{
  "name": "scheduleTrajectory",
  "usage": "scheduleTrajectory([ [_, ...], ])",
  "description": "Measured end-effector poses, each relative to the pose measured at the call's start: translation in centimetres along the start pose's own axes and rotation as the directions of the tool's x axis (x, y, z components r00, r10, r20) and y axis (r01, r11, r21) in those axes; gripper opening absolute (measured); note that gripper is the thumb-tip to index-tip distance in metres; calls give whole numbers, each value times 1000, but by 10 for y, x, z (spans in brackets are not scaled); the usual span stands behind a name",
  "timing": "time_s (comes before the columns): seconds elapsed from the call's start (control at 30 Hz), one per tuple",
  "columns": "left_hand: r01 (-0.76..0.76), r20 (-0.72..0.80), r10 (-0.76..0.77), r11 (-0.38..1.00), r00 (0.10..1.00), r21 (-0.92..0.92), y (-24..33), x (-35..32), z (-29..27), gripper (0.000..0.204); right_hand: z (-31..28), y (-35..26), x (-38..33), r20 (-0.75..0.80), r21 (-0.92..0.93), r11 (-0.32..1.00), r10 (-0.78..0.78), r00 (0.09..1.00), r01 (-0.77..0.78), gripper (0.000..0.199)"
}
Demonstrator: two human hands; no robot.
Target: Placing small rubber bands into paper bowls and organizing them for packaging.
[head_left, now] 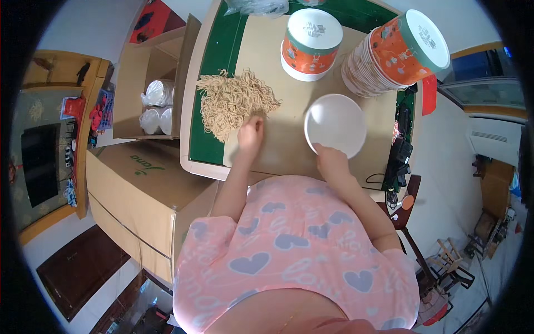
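A heap of tan, curly strands (236, 100), which look like noodles or thin bands, lies at the left of the table. By its lower right edge is my left hand (251, 133), its fingers curled closed; whether anything is in them is hidden. To the right, my right hand (332, 161) grips the near rim of a white paper tub (336, 125), whose mouth faces up and whose inside looks bare. Behind it stand an upside-down orange and green tub (312, 47) and a tall, leaning stack of nested tubs (384, 58).
Brown board (283, 142) covers the middle of the green-topped table (207, 146). Black cables and adapters (399, 161) run along the right edge. An open carton (177, 83) with white wrapped rolls stands at the left, beside a large closed carton (139, 183). Clear plastic (257, 6) lies at the back.
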State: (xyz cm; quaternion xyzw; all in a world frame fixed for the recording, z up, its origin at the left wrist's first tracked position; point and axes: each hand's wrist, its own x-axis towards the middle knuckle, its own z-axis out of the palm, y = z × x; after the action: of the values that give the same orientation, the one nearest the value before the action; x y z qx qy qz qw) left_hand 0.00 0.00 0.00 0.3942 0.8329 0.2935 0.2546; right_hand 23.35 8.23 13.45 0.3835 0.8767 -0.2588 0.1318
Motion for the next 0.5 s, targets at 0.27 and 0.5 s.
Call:
scheduleTrajectory([
  [0.27, -149, -82, 183, 938, 980, 313, 15, 28, -6, 6, -3, -1, 16, -309, 108, 976, -146, 940, 187, 27],
  [0.5, -133, -87, 104, 868, 991, -479, 51, -34, -48, 6, -37, -11, -29, -549, 264, 885, -189, 814, 384, 25],
])
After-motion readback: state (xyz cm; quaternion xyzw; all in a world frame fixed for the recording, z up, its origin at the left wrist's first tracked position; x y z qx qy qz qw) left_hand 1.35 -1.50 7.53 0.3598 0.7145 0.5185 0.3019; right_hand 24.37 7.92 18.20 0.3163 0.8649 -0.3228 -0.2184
